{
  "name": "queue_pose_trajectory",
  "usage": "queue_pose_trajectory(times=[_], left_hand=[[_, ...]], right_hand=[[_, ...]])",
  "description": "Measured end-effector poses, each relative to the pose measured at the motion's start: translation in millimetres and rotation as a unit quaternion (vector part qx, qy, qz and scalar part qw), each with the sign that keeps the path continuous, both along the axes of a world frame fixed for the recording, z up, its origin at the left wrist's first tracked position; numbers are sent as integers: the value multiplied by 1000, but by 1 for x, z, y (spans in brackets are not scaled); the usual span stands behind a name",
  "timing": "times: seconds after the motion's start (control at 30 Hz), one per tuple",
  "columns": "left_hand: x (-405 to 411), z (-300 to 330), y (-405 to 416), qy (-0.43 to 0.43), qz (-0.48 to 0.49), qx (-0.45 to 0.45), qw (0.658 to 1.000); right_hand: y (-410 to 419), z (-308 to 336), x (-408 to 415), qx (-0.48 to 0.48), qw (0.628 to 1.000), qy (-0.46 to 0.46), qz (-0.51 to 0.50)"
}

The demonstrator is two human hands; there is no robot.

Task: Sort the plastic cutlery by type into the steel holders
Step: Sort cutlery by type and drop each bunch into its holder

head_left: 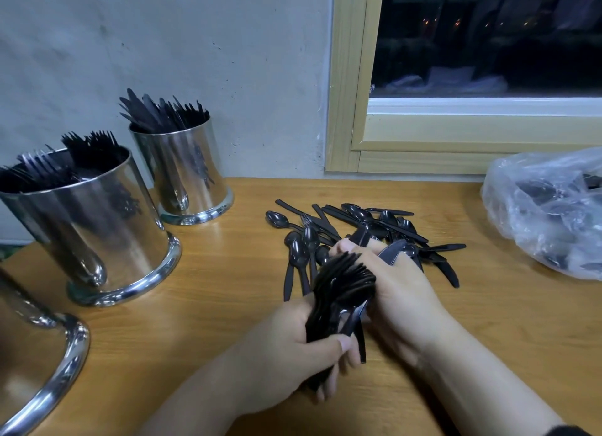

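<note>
My left hand (286, 354) grips a thick bundle of black plastic spoons (342, 292) by the handles, bowls pointing up. My right hand (400, 292) lies just right of the bundle, with its fingers on a black piece at the near edge of the loose cutlery pile (358, 230) of spoons, knives and a fork. At the left stand three steel holders. The far one (185, 175) holds knives. The middle one (97, 227) holds forks. The near one (35, 364) is cut off by the frame, and its contents are hidden.
A clear plastic bag (550, 214) with more black cutlery lies at the right edge of the wooden table (202, 305). A wall and a wood-framed window (423, 135) close off the back.
</note>
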State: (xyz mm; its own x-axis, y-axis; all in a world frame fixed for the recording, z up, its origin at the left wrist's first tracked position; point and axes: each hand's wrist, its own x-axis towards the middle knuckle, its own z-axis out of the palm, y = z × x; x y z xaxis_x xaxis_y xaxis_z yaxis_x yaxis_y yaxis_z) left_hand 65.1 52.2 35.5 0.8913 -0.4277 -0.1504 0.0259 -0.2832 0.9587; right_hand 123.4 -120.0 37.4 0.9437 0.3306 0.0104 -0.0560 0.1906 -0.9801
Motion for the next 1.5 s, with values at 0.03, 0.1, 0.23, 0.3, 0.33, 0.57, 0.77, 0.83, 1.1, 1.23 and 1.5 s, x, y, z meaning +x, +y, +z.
queue_pose_trajectory(times=[0.03,0.1,0.23,0.3,0.33,0.57,0.77,0.83,1.1,1.23,1.5], left_hand=[[0,-1,-2,-9,9,12,1000],[0,-3,-3,-37,29,37,998],[0,-2,-5,-82,62,49,994],[0,0,-5,-94,90,33,991],[0,0,-4,-95,100,19,990],[3,-3,-3,-6,59,-114,992],[3,-3,-3,65,30,-175,982],[6,-5,-1,47,75,-165,982],[23,-7,13,-88,386,-95,913],[27,-8,15,-95,410,-108,901],[27,-4,19,-70,395,-129,907]], right_hand=[[0,1,-1,-11,1000,-4,-16],[0,2,-2,-15,999,-13,-32],[5,6,-3,-9,997,-21,-73],[4,7,-4,-4,996,-23,-85],[3,6,-4,-1,996,-30,-87],[0,14,-6,-71,987,-115,-86],[1,6,-2,-120,982,-122,-77],[2,3,0,-123,983,-104,-95],[-9,5,22,-295,925,-163,-174],[4,16,62,-510,817,-245,-116],[45,2,140,-705,663,-242,-75]])
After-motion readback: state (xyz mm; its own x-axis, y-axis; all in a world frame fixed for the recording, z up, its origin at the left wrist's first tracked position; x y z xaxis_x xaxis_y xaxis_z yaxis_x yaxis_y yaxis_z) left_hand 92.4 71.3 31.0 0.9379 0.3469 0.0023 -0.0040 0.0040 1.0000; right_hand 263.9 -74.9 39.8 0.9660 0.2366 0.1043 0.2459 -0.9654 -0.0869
